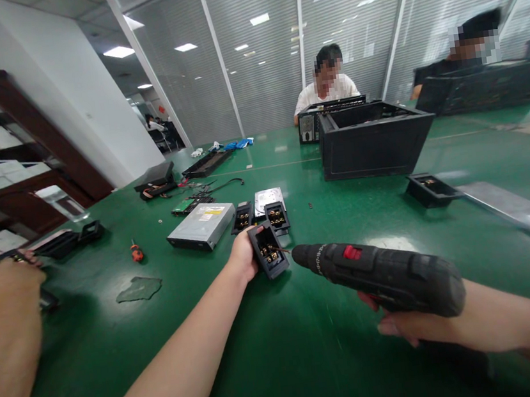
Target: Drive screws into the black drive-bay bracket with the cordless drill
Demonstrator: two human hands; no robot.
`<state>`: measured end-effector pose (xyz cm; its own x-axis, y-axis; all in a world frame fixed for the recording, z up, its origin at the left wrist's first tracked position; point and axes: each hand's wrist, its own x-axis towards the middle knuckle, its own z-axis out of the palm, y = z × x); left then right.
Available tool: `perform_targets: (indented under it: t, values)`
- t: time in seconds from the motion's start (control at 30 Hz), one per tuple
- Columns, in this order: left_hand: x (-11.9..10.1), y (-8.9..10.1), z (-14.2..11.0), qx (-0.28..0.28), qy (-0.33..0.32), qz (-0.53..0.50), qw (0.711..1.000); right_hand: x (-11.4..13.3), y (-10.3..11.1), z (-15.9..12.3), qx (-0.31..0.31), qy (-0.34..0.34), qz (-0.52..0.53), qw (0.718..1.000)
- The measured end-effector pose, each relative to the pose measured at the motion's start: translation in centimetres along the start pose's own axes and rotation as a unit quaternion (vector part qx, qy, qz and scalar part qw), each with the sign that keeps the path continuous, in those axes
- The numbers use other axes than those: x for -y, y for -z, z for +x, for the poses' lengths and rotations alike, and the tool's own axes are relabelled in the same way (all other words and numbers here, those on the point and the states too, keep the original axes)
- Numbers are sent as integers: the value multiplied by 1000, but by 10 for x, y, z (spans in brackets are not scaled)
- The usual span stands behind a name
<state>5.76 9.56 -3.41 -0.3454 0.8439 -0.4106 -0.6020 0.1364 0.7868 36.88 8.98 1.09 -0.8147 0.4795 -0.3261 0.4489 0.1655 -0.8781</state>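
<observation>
My left hand (244,256) grips a small black open box (261,237) by its left side, tilted so that its inside faces me. Several brass-coloured terminals or screws show in it. In my right hand (401,325) is a black cordless drill (375,272) with a red switch on top, its handle partly hidden. The drill points left, and its thin bit reaches the right part of the box; I cannot tell whether it touches a screw. Just behind lie two similar black boxes, one on the left (242,217) and one on the right (277,215), beside a silver hard drive (269,198).
A grey optical drive (203,226), an orange-handled screwdriver (137,251) and a glass-like shard (139,289) lie left on the green table (315,372). Another person's arm (12,339) works at far left. A black computer case (369,144), another black box (431,190) and a metal panel (517,206) are right.
</observation>
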Motion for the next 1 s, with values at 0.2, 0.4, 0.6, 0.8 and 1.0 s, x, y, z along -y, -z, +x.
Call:
perform_targets:
  t: [0.2,0.4,0.6,0.8,1.0]
  values:
    - [0,-1,-1,-11,10,1,1000,2,1,0,-10,-2,4,1000]
    - [1,1,1,5,-1,3,1000,-3,1,1,-1,-4,0,1000]
    - [1,1,1,-5,3,5,1000,4,1,-1,-2,-8,-14,1000]
    - [3,6,6,5,2,6,1000,3,0,0,-1,0,-15,1000]
    - [4,8,8,10,-2,5,1000,0,1,1,3,3,-17,1000]
